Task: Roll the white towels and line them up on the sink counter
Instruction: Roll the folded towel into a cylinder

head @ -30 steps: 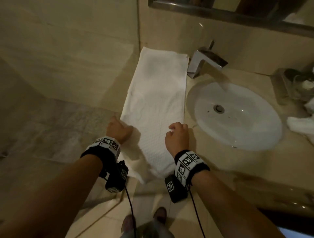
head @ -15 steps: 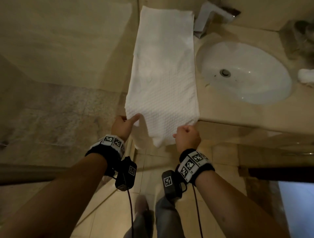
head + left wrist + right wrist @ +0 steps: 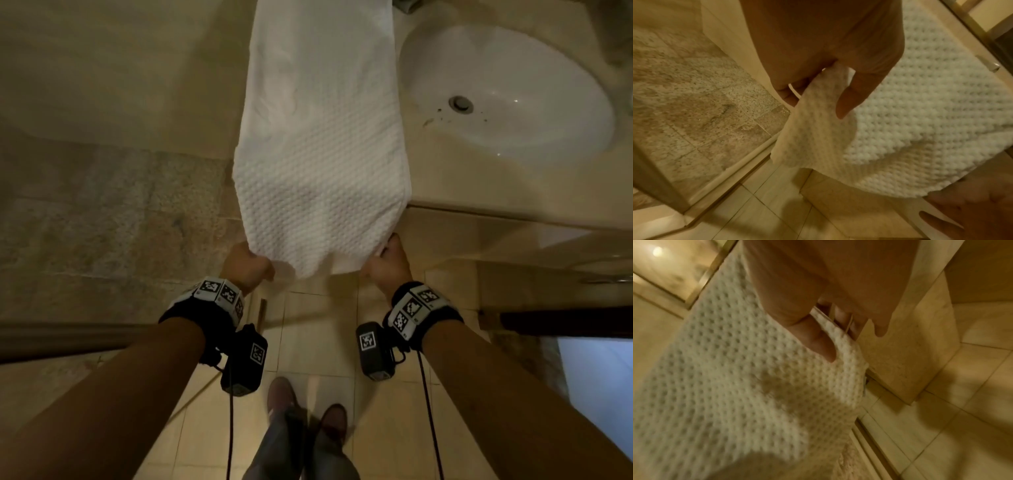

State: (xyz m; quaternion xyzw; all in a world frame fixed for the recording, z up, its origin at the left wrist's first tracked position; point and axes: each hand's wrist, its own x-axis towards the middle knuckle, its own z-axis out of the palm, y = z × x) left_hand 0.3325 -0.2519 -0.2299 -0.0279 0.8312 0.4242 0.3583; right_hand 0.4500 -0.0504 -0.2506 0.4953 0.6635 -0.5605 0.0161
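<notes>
A long white waffle-weave towel (image 3: pixel 322 137) lies lengthwise on the beige sink counter (image 3: pixel 455 178), left of the basin, and its near end hangs past the counter's front edge. My left hand (image 3: pixel 247 262) pinches the near left corner of the towel (image 3: pixel 818 113) between thumb and fingers. At the near right corner, my right hand (image 3: pixel 388 260) grips the towel (image 3: pixel 735 386) with the thumb on top and the fingers curled beneath. Both hands are below and in front of the counter edge, and the towel's end sags between them.
An oval white basin (image 3: pixel 507 92) with a drain is set in the counter right of the towel. The base of the faucet (image 3: pixel 406 5) shows at the top edge. A speckled stone floor area (image 3: pixel 102 222) lies left, and my feet (image 3: pixel 308 418) stand on beige tiles.
Both hands slid back from the counter top to the towel's near end, took hold of its corners and drew it off the front edge. The head view tilted downward.
</notes>
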